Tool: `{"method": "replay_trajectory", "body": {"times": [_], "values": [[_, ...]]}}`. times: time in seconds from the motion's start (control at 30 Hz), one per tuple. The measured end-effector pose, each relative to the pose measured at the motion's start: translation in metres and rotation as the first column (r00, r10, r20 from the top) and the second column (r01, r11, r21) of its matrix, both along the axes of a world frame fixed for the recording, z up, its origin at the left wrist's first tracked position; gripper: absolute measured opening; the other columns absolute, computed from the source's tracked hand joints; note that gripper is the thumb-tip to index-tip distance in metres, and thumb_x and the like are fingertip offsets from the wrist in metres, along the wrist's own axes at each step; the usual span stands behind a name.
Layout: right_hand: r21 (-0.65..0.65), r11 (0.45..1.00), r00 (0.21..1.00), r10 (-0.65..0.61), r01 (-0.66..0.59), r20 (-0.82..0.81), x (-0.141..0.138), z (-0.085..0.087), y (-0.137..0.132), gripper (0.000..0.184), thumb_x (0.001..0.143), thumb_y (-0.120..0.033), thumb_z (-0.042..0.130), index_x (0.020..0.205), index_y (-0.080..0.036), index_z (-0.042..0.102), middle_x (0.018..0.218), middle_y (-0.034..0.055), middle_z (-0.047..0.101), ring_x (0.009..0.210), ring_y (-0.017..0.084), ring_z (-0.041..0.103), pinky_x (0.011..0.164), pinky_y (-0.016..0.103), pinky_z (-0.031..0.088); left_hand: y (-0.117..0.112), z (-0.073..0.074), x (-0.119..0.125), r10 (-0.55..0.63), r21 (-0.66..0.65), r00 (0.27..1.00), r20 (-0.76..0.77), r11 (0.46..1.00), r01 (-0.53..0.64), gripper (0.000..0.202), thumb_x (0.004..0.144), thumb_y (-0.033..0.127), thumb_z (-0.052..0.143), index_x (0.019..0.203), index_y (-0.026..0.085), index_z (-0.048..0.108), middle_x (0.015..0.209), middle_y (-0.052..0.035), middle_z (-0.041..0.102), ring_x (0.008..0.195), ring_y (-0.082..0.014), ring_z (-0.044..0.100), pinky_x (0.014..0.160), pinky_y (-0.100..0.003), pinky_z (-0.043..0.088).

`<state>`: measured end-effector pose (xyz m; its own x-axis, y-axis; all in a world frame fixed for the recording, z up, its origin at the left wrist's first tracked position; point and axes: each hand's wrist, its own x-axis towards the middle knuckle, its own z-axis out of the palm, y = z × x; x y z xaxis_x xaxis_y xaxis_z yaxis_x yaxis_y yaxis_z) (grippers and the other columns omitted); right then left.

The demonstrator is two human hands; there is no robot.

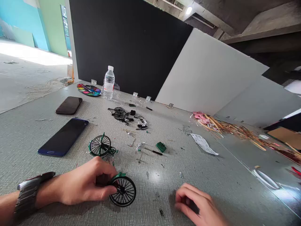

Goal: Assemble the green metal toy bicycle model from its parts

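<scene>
My left hand [90, 182], with a watch on its wrist, is closed on a green miniature bicycle. Thumb and fingers pinch it at the black spoked front wheel [122, 191] and green fender. Beyond the knuckles lies the bicycle's rear wheel [100, 145] with its green frame and crank; the part between is hidden by the hand. To the right, my right hand [197, 202] hovers low over the table, slightly blurred, fingers curled towards the thumb; whatever they hold, if anything, is hidden. A small screwdriver [156, 152] and a green box-like piece [161, 147] lie ahead of both hands.
Two phones, one blue [63, 136] and one dark [69, 105], lie at left. Farther back are black bicycle parts [119, 113], a water bottle [109, 83] and a paint palette [88, 90]. A crumpled paper [204, 144] and wood strips [230, 130] sit at right.
</scene>
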<state>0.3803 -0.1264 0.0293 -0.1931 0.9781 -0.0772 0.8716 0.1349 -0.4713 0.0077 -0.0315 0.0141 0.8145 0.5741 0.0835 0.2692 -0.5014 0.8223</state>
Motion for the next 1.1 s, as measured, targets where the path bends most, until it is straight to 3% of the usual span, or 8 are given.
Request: {"method": "replay_trajectory", "body": {"times": [0.2,0.33,0.43,0.6,0.73,0.8,0.97,1.1], "values": [[0.138,0.95,0.96,0.275,-0.278,0.045,-0.079,0.033,0.092,0.015,0.1,-0.024,0.059,0.086,-0.024,0.064,0.088,0.0005,0.067,0.08,0.016,0.063,0.074,0.029,0.048,0.0,-0.002,-0.002,0.015,-0.011,1.0,0.008,1.0,-0.015,0.038,0.095,0.039,0.055,0.07,0.023,0.032,0.064,0.0066,0.033,0.058,-0.0138,0.029,0.052,-0.028,0.024],[0.174,0.918,0.935,0.347,-0.355,0.075,-0.118,0.024,0.153,0.01,0.093,-0.018,0.068,0.084,-0.021,0.069,0.089,0.0018,0.069,0.082,0.016,0.063,0.076,0.029,0.047,0.0,0.0,-0.002,0.012,-0.03,1.0,0.013,0.999,-0.011,0.038,0.095,0.04,0.056,0.07,0.023,0.033,0.064,0.0064,0.034,0.057,-0.0138,0.027,0.051,-0.028,0.023],[0.156,0.91,0.923,0.377,-0.385,0.083,-0.132,0.01,0.181,0.01,0.088,-0.015,0.073,0.08,-0.02,0.072,0.083,0.001,0.07,0.076,0.015,0.063,0.072,0.027,0.047,0.0,0.003,-0.002,0.016,-0.059,0.999,0.029,0.998,-0.015,0.038,0.093,0.039,0.057,0.069,0.023,0.033,0.063,0.0062,0.035,0.057,-0.0137,0.027,0.051,-0.028,0.022],[0.139,0.915,0.924,0.369,-0.38,0.1,-0.138,0.005,0.204,0.008,0.094,-0.02,0.07,0.087,-0.02,0.075,0.085,0.0018,0.074,0.079,0.015,0.067,0.076,0.028,0.052,0.002,0.001,-0.003,0.019,-0.064,0.999,0.048,0.998,-0.016,0.038,0.09,0.038,0.06,0.067,0.022,0.035,0.062,0.0062,0.036,0.056,-0.0132,0.028,0.05,-0.028,0.022],[0.15,0.943,0.948,0.275,-0.298,0.159,-0.147,0.005,0.224,0.027,0.102,-0.034,0.064,0.124,-0.019,0.066,0.125,0.009,0.068,0.105,0.023,0.069,0.09,0.044,0.058,0.002,-0.001,-0.004,0.028,-0.06,0.998,0.064,0.998,-0.024,0.038,0.09,0.038,0.061,0.066,0.022,0.035,0.061,0.0063,0.036,0.056,-0.013,0.028,0.05,-0.028,0.021],[0.131,0.951,0.951,0.255,-0.28,0.177,-0.154,0.001,0.234,0.033,0.102,-0.035,0.064,0.131,-0.02,0.062,0.134,0.0102,0.063,0.109,0.025,0.067,0.091,0.046,0.059,0.002,-0.002,-0.004,0.036,-0.067,0.997,0.063,0.997,-0.032,0.039,0.091,0.039,0.06,0.066,0.022,0.035,0.061,0.0063,0.036,0.056,-0.0129,0.028,0.05,-0.028,0.022],[0.087,0.96,0.961,0.256,-0.266,0.104,-0.166,-0.006,0.251,0.032,0.102,-0.035,0.064,0.13,-0.021,0.063,0.135,0.0101,0.063,0.11,0.025,0.067,0.092,0.046,0.058,0.003,-0.001,-0.004,0.057,-0.083,0.995,0.08,0.995,-0.05,0.042,0.091,0.041,0.062,0.065,0.022,0.035,0.06,0.0069,0.034,0.055,-0.0122,0.027,0.049,-0.027,0.021],[0.12,0.959,0.957,0.271,-0.258,-0.1,-0.167,0.01,0.242,0.025,0.103,-0.031,0.062,0.123,-0.017,0.066,0.12,0.0096,0.07,0.1,0.022,0.069,0.087,0.042,0.059,0.004,-0.002,-0.006,0.103,-0.228,0.991,0.091,0.97,-0.08,0.04,0.094,0.041,0.062,0.066,0.022,0.04,0.056,0.0059,0.048,0.05,-0.0106,0.04,0.048,-0.023,0.029]]}}
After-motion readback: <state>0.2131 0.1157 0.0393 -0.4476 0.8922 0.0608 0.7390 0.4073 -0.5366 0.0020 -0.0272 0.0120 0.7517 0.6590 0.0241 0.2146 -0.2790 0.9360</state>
